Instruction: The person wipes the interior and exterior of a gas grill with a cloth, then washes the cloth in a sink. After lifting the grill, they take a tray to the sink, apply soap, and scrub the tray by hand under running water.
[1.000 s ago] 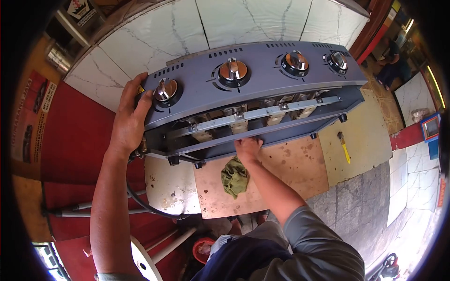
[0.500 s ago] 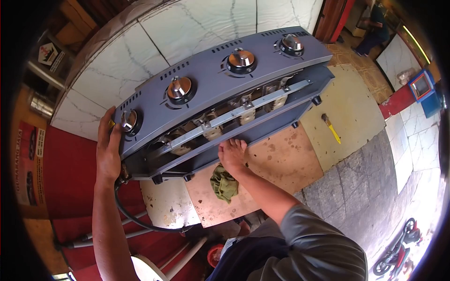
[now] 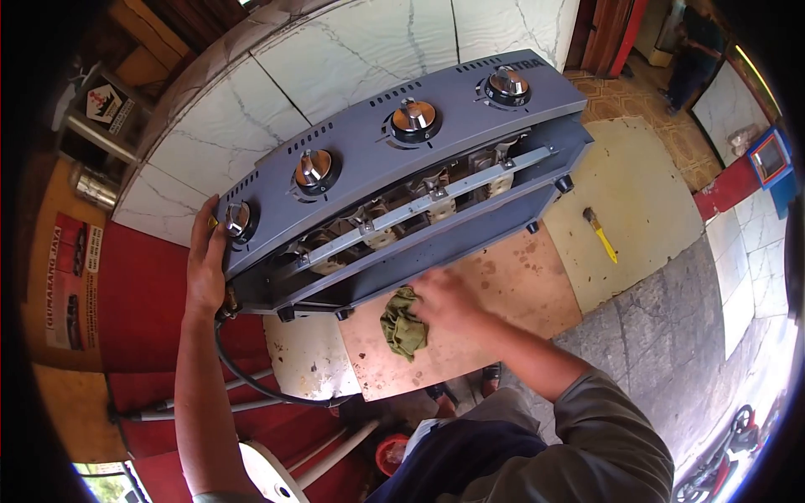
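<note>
A grey appliance panel (image 3: 352, 138) with several silver knobs is tipped up, its open underside and a metal bar (image 3: 402, 214) facing me. My left hand (image 3: 206, 268) grips the panel's left end, beside the leftmost knob (image 3: 238, 220). Blurred by motion, my right hand (image 3: 444, 300) is just in front of the lower edge, at the upper right side of a crumpled green cloth (image 3: 404, 325). The cloth lies on the tan board. Whether the right fingers pinch the cloth is hidden by the blur.
A yellow-handled brush (image 3: 600, 236) lies on the pale board (image 3: 646, 184) at right. A black hose (image 3: 251, 377) curves down from the panel's left end. White marbled tiles (image 3: 352, 67) stand behind. Another person (image 3: 698, 54) is at the far upper right.
My right hand has moved from the panel's lower edge rightward and down, nearer the cloth, and now looks blurred. My left hand stays on the panel's left end. The view has shifted slightly.
</note>
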A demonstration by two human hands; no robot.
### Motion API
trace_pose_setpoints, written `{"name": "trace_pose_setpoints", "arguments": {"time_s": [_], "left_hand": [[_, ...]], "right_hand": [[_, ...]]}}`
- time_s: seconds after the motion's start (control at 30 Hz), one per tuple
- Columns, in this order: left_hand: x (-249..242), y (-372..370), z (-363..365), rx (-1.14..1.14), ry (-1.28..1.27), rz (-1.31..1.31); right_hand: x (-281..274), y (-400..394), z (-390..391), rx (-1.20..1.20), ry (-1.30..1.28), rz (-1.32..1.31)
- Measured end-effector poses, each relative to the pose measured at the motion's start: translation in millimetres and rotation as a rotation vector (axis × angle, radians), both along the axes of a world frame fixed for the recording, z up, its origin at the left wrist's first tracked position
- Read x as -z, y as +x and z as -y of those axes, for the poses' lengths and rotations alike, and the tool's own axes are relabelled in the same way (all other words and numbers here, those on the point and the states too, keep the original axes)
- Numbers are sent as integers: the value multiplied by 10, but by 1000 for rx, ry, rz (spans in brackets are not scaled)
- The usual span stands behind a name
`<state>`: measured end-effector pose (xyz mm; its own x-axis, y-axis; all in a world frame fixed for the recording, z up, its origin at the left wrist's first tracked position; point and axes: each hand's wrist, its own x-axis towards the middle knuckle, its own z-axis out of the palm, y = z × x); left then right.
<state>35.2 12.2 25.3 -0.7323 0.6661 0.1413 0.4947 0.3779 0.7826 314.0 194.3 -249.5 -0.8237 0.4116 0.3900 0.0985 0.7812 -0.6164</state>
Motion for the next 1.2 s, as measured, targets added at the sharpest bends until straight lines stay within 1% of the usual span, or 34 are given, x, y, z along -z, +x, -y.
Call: {"name": "trace_pose_setpoints", "arguments": {"time_s": [0.03,0.1,0.13,0.2,0.23,0.27,0.3,0.33,0.4,0.43,0.5,0.53,0.57,0.6,0.63,0.67,0.73,0.77,0.93,1.0,1.03,1.1,1.13,1.2], "left_hand": [[9,-17,1,2,8,11],[33,-7,-9,6,22,23],[40,6,-7,10,39,3],[16,-4,-38,13,59,-23],[12,-2,-34,6,50,-21],[20,4,-17,-2,40,-17],[22,4,-9,-8,41,-14],[16,-1,-13,-8,29,2],[11,5,-11,-17,18,23],[4,12,-17,-14,19,33],[-24,36,-26,-21,24,41],[-37,54,-30,-31,3,13],[-43,60,-25,-40,-21,-14],[-45,47,-19,-47,-26,-15],[-35,32,-18,-46,-18,-11],[-12,23,-16,-43,-11,-5],[20,-4,-11,-38,-6,-27],[28,-17,-8,-33,7,-52],[35,-24,-17,-34,11,-23],[15,-12,-17,-43,-6,-39],[-4,5,-21,-50,-23,-50],[6,11,-28,-46,-44,-58],[17,4,-18,-25,-15,-32],[24,-20,-1,11,9,-10]], "right_hand": [[9,-38,274,-116,84,-29],[240,-46,613,-248,201,144],[376,-113,636,-244,204,142],[585,-271,627,-223,-257,141],[325,-245,536,-100,-297,-12],[95,-222,405,-41,-671,93],[-21,-140,228,35,-720,-29],[-155,-29,-5,129,-503,-121],[-228,186,-486,324,-382,-154],[-296,308,-754,418,-220,-101],[-148,454,-1250,570,-73,97],[47,466,-1423,560,-71,96],[316,441,-1558,564,120,210],[468,383,-1613,565,310,323],[430,238,-1505,539,284,684],[424,81,-1395,534,277,691],[404,-264,-1168,654,77,871],[386,-439,-986,654,70,876],[213,-1229,123,295,115,1165],[374,-1466,501,235,80,1008],[481,-1526,636,239,77,1009],[578,-1568,791,81,-1,516],[578,-1566,786,89,-6,518],[512,-1580,728,-120,-39,510]]}}
